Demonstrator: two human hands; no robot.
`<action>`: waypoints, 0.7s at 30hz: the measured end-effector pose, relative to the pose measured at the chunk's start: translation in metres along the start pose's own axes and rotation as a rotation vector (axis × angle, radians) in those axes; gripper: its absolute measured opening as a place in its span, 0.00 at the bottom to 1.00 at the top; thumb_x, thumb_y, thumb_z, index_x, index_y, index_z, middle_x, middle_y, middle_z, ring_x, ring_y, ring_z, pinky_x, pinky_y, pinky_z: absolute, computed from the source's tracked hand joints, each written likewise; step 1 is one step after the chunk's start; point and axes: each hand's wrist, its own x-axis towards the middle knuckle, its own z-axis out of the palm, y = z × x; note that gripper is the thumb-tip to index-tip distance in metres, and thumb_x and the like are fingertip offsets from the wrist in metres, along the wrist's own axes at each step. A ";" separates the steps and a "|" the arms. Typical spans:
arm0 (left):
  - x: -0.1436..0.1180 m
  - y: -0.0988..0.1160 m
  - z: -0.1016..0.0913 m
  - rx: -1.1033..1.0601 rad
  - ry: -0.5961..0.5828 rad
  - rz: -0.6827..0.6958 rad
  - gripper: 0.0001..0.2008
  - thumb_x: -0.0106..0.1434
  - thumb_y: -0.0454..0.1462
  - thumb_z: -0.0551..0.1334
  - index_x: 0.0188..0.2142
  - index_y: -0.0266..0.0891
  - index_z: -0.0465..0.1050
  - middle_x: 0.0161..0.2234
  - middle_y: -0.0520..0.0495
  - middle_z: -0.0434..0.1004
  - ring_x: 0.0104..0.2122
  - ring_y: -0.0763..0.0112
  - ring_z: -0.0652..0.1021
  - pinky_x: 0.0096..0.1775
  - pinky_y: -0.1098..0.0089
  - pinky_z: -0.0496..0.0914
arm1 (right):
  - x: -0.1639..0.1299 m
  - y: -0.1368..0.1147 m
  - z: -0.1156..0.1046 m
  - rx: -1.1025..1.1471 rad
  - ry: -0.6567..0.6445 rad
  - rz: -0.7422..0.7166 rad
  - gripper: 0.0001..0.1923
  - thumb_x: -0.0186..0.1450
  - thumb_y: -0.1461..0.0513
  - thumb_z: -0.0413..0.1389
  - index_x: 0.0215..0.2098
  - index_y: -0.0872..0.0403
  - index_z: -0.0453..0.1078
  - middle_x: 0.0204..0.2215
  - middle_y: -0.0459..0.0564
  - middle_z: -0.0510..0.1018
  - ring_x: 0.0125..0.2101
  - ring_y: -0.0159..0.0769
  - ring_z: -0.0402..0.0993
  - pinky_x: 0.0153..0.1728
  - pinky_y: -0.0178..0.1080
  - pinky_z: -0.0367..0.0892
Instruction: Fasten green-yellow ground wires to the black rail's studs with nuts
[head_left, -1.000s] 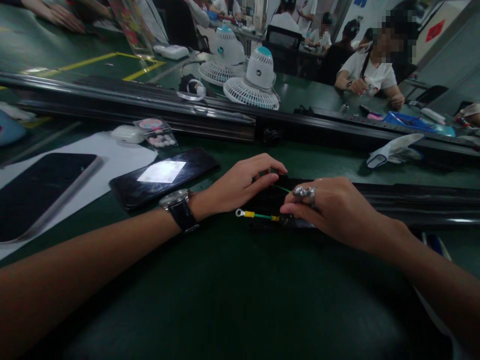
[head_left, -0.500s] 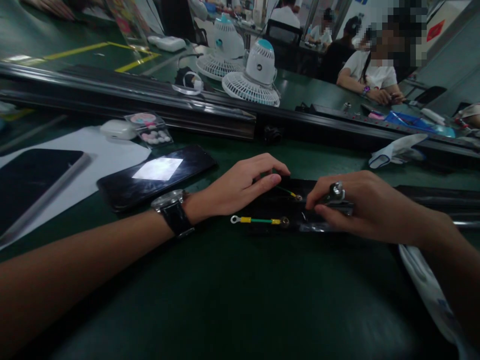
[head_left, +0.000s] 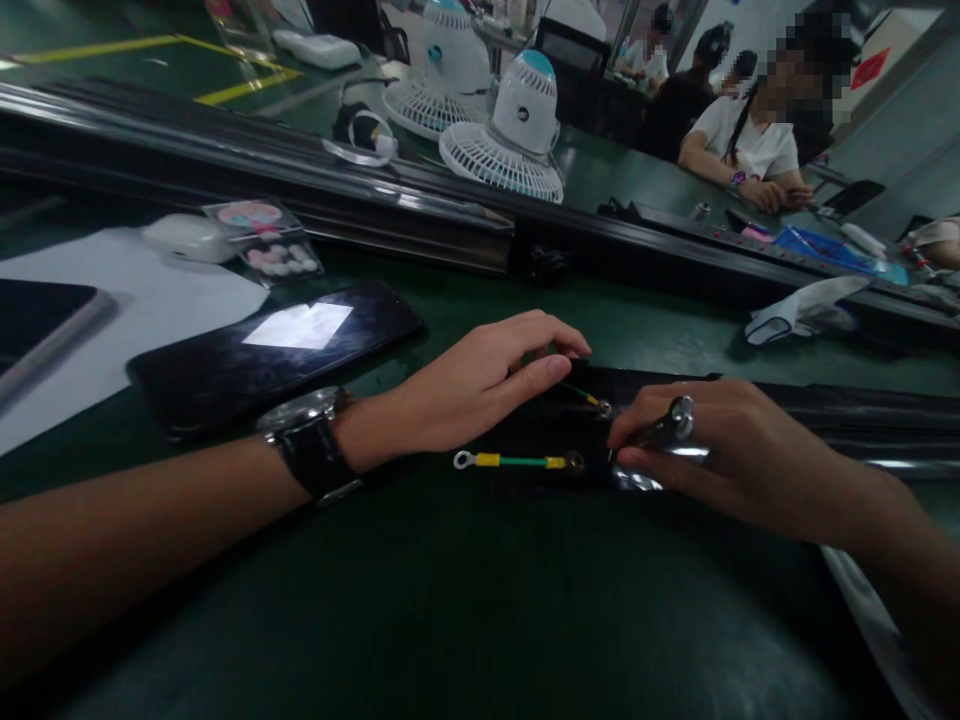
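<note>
Nearest us on the green bench [head_left: 450, 600], a green ground wire [head_left: 517, 461] with yellow sleeves lay against the black rail [head_left: 825, 420]. Our left hand [head_left: 480, 385] rested curled on the rail's end, grip loose, holding nothing we could see. Our right hand [head_left: 720, 450] had its grip clenched on a shiny metal tool [head_left: 671, 428]. Beyond lay a smartphone [head_left: 277, 340], then two desk fans [head_left: 517, 130].

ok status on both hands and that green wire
Left hand pressing the black rail, fingers curled, holding nothing. Right hand pinching a small metal piece on the rail. Green wire lies flat between the hands, ring end free. Phone lies apart, left.
</note>
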 end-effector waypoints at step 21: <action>0.001 -0.001 0.003 0.033 -0.036 0.037 0.14 0.76 0.40 0.53 0.54 0.39 0.72 0.51 0.46 0.74 0.51 0.69 0.75 0.54 0.69 0.67 | 0.008 -0.028 0.020 -0.105 0.270 -0.038 0.11 0.73 0.63 0.53 0.34 0.55 0.74 0.32 0.48 0.84 0.29 0.35 0.80 0.31 0.37 0.68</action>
